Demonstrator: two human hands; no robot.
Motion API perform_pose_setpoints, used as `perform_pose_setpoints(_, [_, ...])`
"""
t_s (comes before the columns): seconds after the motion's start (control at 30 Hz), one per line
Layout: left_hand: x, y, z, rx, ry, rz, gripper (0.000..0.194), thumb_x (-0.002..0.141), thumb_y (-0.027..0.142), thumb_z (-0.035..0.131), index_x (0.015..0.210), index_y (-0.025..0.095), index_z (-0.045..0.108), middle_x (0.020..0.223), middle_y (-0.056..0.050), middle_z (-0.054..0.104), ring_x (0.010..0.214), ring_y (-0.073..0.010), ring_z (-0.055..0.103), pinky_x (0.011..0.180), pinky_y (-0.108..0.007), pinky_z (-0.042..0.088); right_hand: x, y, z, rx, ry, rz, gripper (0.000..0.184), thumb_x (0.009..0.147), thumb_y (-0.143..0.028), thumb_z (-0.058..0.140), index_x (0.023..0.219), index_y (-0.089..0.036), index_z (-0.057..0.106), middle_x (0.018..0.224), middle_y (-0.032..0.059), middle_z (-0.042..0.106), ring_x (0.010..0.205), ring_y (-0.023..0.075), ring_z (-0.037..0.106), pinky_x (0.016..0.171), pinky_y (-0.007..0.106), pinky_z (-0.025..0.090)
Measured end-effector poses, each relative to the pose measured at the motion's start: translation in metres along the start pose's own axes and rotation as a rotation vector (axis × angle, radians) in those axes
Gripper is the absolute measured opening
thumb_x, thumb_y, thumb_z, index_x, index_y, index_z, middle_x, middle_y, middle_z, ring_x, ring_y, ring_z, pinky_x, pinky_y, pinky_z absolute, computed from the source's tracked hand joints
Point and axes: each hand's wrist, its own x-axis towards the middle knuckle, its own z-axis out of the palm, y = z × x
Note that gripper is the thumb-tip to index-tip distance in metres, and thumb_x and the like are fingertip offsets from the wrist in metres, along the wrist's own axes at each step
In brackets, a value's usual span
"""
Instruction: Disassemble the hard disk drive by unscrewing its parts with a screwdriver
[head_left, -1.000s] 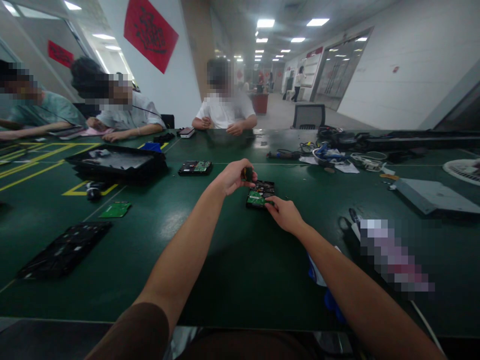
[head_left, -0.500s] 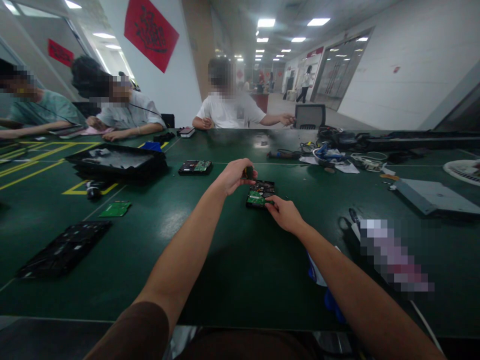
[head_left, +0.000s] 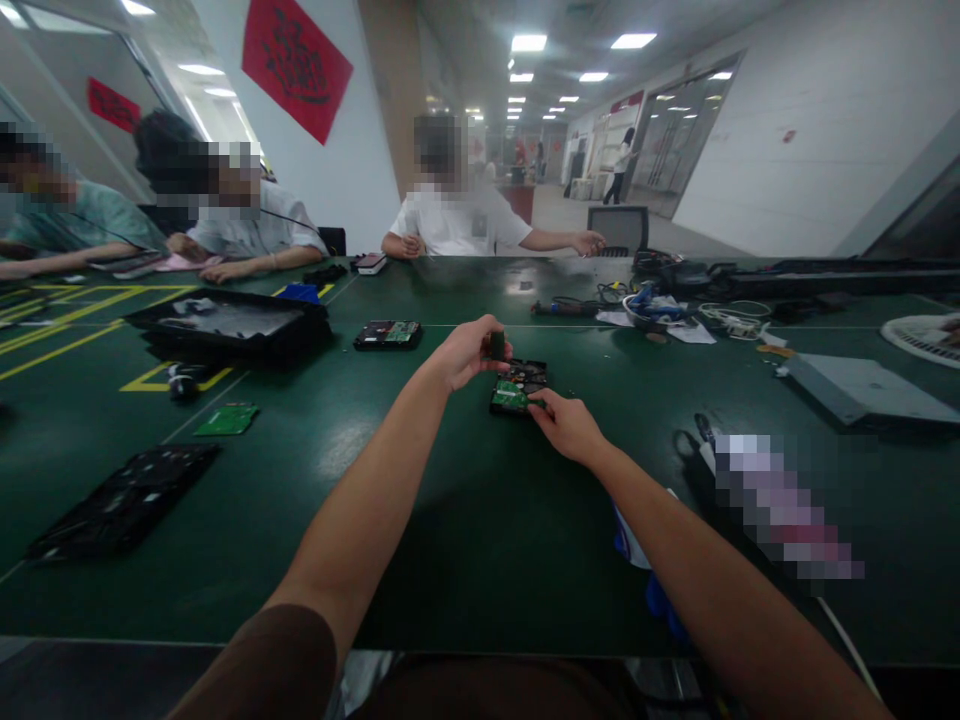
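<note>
A hard drive (head_left: 519,385) with a green circuit board on top lies on the dark green table (head_left: 465,520), at arm's length ahead of me. My left hand (head_left: 466,352) is closed round a dark screwdriver handle (head_left: 497,346) held upright over the drive's far left corner. My right hand (head_left: 568,425) rests on the drive's near right corner, fingers pressed against its edge.
A second hard drive (head_left: 388,335) lies further left. A black tray (head_left: 232,328), a loose green board (head_left: 229,419) and a black panel (head_left: 124,500) sit at the left. Cables and tools (head_left: 660,300) crowd the far right. Three people sit across the table.
My hands have barely moved. The person in white across the table has stretched an arm out to the right.
</note>
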Motion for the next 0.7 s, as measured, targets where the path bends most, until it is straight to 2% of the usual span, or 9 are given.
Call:
perform_pose_setpoints(0.1, [-0.0018,0.0021,0.0009,0.115,0.079,0.07,0.02,0.076,0.032,0.062,0.077,0.013,0.068,0.078,-0.009,0.063,0.068,-0.0156,0.058,0.055,-0.025,0.053,0.0002,0.0,0.0001,-0.005,-0.004,0.015,0.035,0.101,-0.044,0.047,0.127,-0.026,0.061,0.076,0.0014,0.068,0.064,0.0163,0.058,0.058,0.025,0.033])
perform_pose_setpoints(0.17, [-0.0042,0.0036,0.0023,0.146,0.081,0.084,0.021,0.076,0.032,0.062,0.08,0.012,0.069,0.08,-0.009,0.063,0.069,-0.0159,0.059,0.056,-0.027,0.054,0.0003,0.0002,0.0001,-0.005,-0.003,0.02,0.035,0.101,-0.045,0.046,0.126,-0.026,0.061,0.075,0.0014,0.068,0.064,0.0166,0.058,0.057,0.025,0.033])
perform_pose_setpoints(0.27, [-0.006,0.0041,0.0038,0.087,0.035,0.037,0.021,0.078,0.032,0.063,0.086,0.013,0.066,0.082,-0.011,0.067,0.071,-0.0185,0.063,0.058,-0.029,0.055,0.0002,0.0,-0.0002,-0.002,-0.003,0.02,0.035,0.101,-0.046,0.046,0.126,-0.027,0.062,0.076,0.0014,0.068,0.064,0.0163,0.058,0.057,0.025,0.032])
perform_pose_setpoints(0.37, [-0.0033,0.0024,0.0024,-0.019,0.02,-0.02,0.019,0.078,0.031,0.062,0.083,0.013,0.062,0.083,-0.013,0.069,0.073,-0.0194,0.066,0.06,-0.029,0.055,0.0002,-0.0008,-0.0009,-0.005,-0.009,0.026,0.034,0.101,-0.044,0.048,0.127,-0.026,0.061,0.077,0.0016,0.068,0.064,0.0158,0.058,0.057,0.025,0.032])
perform_pose_setpoints(0.57, [0.0039,-0.0003,-0.0026,0.057,0.128,0.066,0.019,0.075,0.03,0.065,0.079,0.012,0.068,0.072,-0.006,0.063,0.06,-0.0118,0.058,0.047,-0.02,0.045,0.0006,-0.002,-0.0017,-0.004,-0.013,0.025,0.034,0.101,-0.042,0.048,0.127,-0.026,0.061,0.078,0.0018,0.068,0.063,0.0158,0.057,0.057,0.025,0.032])
perform_pose_setpoints(0.7, [0.0016,0.0004,-0.0013,0.011,0.042,0.002,0.02,0.075,0.031,0.066,0.084,0.013,0.067,0.079,-0.009,0.067,0.065,-0.0151,0.063,0.045,-0.021,0.043,0.0006,-0.0019,-0.0017,-0.001,-0.016,0.024,0.034,0.1,-0.043,0.048,0.126,-0.026,0.062,0.076,0.0015,0.068,0.063,0.0159,0.057,0.057,0.025,0.031])
